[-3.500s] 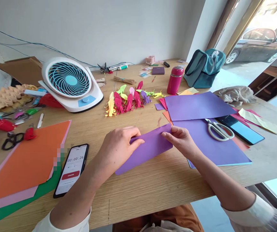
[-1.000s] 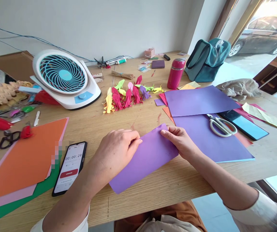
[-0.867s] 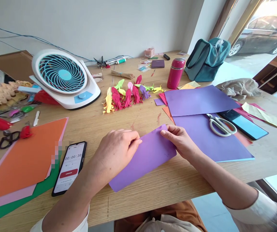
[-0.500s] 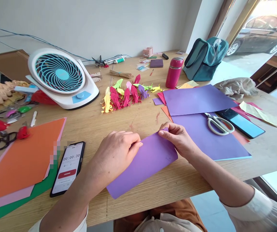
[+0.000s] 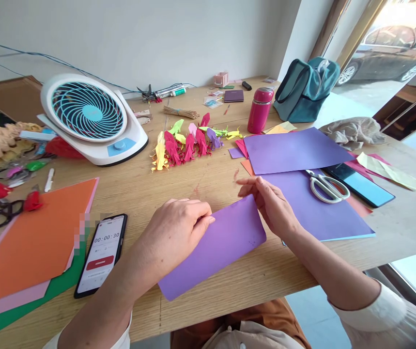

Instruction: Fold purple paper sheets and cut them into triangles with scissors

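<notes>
A folded purple paper (image 5: 218, 245) lies slanted on the wooden table (image 5: 266, 276) in front of me. My left hand (image 5: 177, 230) rests on its upper left edge, fingers curled and thumb pinched against the paper. My right hand (image 5: 271, 203) hovers at the paper's upper right corner with its fingers stretched out and holding nothing; its heel is by the paper's right edge.
Left of me lie a phone (image 5: 100, 254) showing a timer and orange sheets (image 5: 37, 242). Large purple sheets (image 5: 295, 150) with white scissors (image 5: 326, 184) lie to the right. Behind are several origami figures (image 5: 189, 143), a fan (image 5: 91, 114), a pink bottle (image 5: 258, 110) and a teal bag (image 5: 305, 89).
My right hand has let go of the paper's top right corner and lifted its fingers away. The paper now lies flatter. My left hand stays on the left edge.
</notes>
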### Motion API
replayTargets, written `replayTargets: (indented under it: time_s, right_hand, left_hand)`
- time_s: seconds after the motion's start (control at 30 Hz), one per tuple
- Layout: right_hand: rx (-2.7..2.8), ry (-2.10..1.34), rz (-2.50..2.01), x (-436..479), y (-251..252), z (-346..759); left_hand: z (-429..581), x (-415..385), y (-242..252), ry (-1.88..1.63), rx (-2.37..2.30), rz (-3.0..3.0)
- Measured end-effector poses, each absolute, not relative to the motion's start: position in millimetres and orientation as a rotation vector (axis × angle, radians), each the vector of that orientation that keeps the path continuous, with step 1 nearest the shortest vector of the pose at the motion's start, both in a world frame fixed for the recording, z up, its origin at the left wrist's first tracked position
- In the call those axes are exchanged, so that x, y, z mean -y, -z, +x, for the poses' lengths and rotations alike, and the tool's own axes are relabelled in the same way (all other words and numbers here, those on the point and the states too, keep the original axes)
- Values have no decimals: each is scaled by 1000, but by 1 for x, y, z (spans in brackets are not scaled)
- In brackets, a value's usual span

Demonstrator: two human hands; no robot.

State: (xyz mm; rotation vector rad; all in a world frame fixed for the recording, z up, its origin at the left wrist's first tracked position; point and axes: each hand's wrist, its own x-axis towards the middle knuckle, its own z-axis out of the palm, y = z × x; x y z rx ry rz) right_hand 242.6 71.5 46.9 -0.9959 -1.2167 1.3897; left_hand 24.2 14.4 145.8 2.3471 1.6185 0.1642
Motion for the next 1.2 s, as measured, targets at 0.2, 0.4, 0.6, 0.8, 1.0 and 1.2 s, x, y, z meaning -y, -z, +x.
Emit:
replayTargets:
  time_s: [0.2, 0.4, 0.6, 0.8, 1.0, 1.2]
  right_hand:
    - [1111, -1248, -990, -83, -44, 253]
    - [1137, -1352, -947, -84, -44, 254]
    - [1192, -1357, -933, -81, -47, 258]
    - [1254, -1313, -910, -81, -43, 264]
    - [1475, -1640, -866, -75, -47, 258]
    - [1408, -1716, -838, -72, -46, 251]
  left_hand:
    - [22, -15, -145, -193, -1593, 2345]
    - [20, -18, -145, -178, -1600, 2306]
    - [17, -18, -145, -180, -1590, 2282]
    - [16, -18, -146, -180, -1586, 2273]
    - [17, -19, -145, -181, -1607, 2300]
    - [18, -18, -144, -169, -1625, 2304]
